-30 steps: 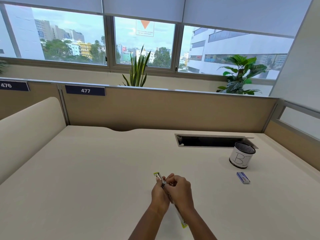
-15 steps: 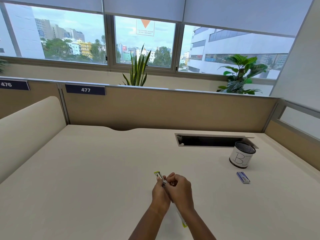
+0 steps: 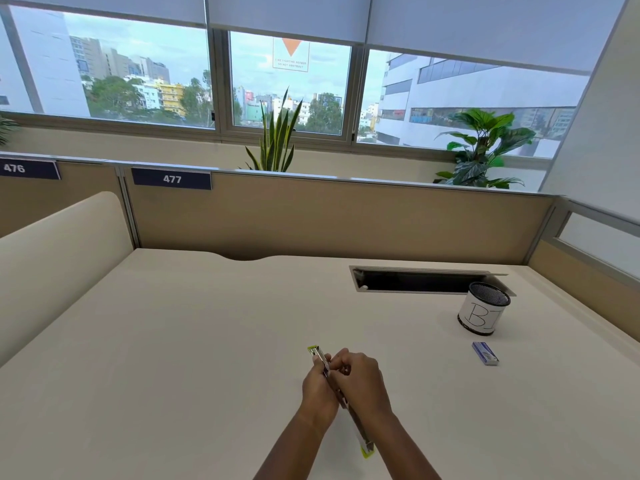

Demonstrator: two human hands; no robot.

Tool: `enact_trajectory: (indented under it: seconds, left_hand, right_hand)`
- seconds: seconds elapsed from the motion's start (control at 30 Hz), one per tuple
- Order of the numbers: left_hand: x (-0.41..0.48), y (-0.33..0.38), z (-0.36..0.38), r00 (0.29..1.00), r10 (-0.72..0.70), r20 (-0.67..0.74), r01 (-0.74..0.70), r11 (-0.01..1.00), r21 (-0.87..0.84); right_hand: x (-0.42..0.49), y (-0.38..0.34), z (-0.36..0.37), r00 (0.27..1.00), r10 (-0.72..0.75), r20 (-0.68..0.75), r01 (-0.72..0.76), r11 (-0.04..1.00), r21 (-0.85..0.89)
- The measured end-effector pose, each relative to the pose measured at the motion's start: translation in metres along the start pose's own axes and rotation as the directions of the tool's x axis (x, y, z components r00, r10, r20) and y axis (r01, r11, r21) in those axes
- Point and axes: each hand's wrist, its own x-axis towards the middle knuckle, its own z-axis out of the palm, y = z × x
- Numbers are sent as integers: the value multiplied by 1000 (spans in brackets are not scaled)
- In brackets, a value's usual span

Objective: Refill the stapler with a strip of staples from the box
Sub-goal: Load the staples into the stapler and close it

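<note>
A long, thin stapler (image 3: 320,358) with lime-green ends lies opened out between my hands, one end pointing away at the upper left, the other (image 3: 367,451) near my right wrist. My left hand (image 3: 318,386) grips its metal rail from the left. My right hand (image 3: 360,379) curls over the rail from the right, fingertips pinching at the channel; what they hold is hidden. The small blue staple box (image 3: 485,353) lies on the desk to the right, well apart from both hands.
A mesh pen cup (image 3: 483,312) wrapped in white paper stands behind the box. An open cable slot (image 3: 415,280) is cut into the desk (image 3: 173,341) at the back right. Beige partitions enclose the desk on three sides.
Both hands stay on the stapler in nearly the same spot; only the fingers of my right hand shift slightly over the rail.
</note>
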Motion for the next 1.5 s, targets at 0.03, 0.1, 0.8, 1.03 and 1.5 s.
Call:
enact_trajectory:
  seconds: [0.03,0.1,0.8,1.03,1.5]
  left_hand:
    - [1,0,0,1000,-3,6,3,1000,-9]
    - [3,1,-1,1000,-2,13,2,1000,-20]
    - [5,6,-8,998,-67,-9,67,987,145]
    - [6,11,-15,998,-28,-47,32,996,80]
    - [11,0,-12,998,-51,-48,62,966,249]
  right_hand:
    - [-1,0,-1,1000,-10,13,10,1000,-23]
    - [-2,0,-2,999,-31,37,33,998,-57]
    - [4,3,-22,901,-67,429,126,986,-109]
    - [3,7,-24,933,-101,344,63,991,122]
    - [2,6,-9,978,-91,189,122,980,-158]
